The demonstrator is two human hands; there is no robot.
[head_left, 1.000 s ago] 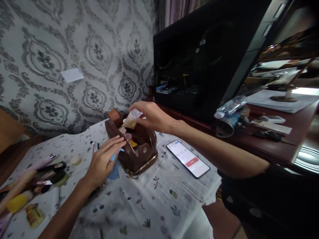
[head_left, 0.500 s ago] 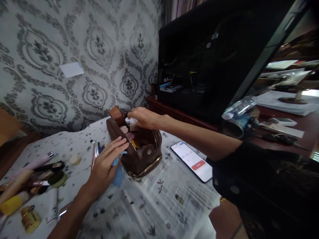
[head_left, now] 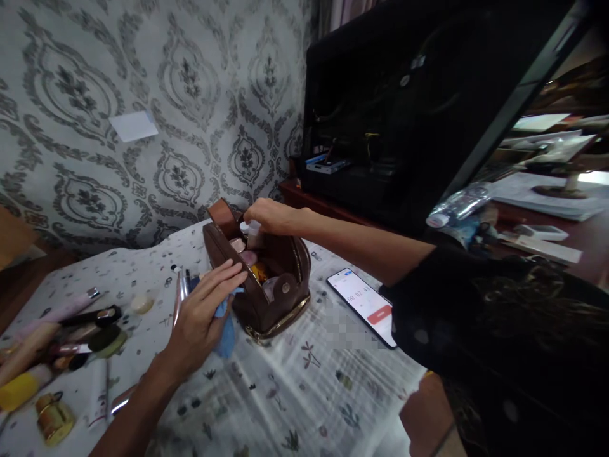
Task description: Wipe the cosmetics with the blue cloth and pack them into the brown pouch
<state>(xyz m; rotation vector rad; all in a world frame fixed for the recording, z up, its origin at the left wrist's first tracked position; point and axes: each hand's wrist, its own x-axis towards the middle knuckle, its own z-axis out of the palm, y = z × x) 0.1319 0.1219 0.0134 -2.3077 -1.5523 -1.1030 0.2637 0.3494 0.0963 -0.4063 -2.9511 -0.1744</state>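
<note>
A brown cosmetic bag stands unzipped on the patterned cloth, with several small items inside it. My right hand reaches into the far side of the bag, closed round a small white-capped bottle that it partly covers. My left hand rests against the bag's near left side, fingers straight along the wall near the rim. A blue cloth is tucked under its palm and hangs below; the thumb is hidden. Shiny tubes lie just behind the left hand.
Several cosmetics, among them a gold bottle and a yellow-ended tube, lie at the left. A phone showing a timer lies right of the bag. A large black screen stands behind; a plastic bottle lies at right.
My right hand with the white-capped bottle has shifted slightly within the bag's opening. My right sleeve now covers more of the phone's edge. The left hand stays on the bag.
</note>
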